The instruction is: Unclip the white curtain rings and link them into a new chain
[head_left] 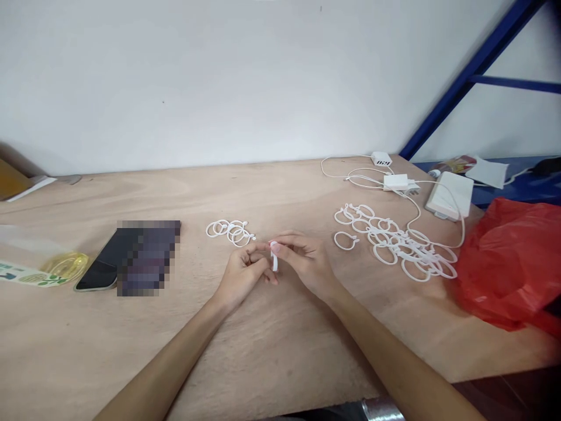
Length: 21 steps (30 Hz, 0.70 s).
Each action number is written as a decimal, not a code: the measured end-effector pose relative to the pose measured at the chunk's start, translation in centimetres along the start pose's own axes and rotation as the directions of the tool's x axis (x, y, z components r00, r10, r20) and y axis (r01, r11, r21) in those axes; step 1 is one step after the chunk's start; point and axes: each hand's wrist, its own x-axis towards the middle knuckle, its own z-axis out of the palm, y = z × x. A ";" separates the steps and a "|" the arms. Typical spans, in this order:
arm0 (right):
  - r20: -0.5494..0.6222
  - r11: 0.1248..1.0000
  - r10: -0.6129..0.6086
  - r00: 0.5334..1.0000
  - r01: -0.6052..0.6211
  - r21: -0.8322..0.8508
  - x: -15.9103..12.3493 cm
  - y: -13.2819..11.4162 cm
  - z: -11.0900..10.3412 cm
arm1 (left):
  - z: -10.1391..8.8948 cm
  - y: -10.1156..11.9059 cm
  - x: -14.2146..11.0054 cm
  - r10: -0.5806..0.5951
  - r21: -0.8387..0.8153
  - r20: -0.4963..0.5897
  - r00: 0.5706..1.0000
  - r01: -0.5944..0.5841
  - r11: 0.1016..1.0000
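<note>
Between both hands, above the wooden table (263, 362), a white plastic ring (274, 262) is seen edge-on. My right hand (304, 257) pinches its top between thumb and fingers. My left hand (248, 266) is closed at its other side, fingers curled against it; part of the ring is hidden behind the fingers. Just beyond my left hand lies a small group of white rings (239, 235), each with a small tab. To the right of my right hand spreads a larger pile of similar white rings (385, 234), and one single ring (345, 240) lies at its left edge.
At left lie a dark phone (99, 263), a blurred-out dark object (149, 257) and a yellow coil (68, 266) in clear packaging. White cables with a charger (395, 182) and a white box (450, 196) sit at back right. A red plastic bag (512, 263) bulges at the right edge.
</note>
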 end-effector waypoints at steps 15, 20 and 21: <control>-0.092 0.995 0.063 0.994 -0.055 0.081 -0.3 0.3 0.0 | 0.9 -0.2 -1.1 0.141 0.118 0.062 0.988 -0.147 0.982; -0.094 0.991 0.081 0.992 -0.069 0.117 -0.2 0.6 0.3 | 0.7 0.2 -1.0 0.146 0.164 0.042 0.988 -0.151 0.975; -0.092 0.991 0.089 0.992 -0.079 0.105 -0.1 0.6 0.3 | 0.6 0.3 -0.9 0.146 0.194 0.036 0.989 -0.151 0.969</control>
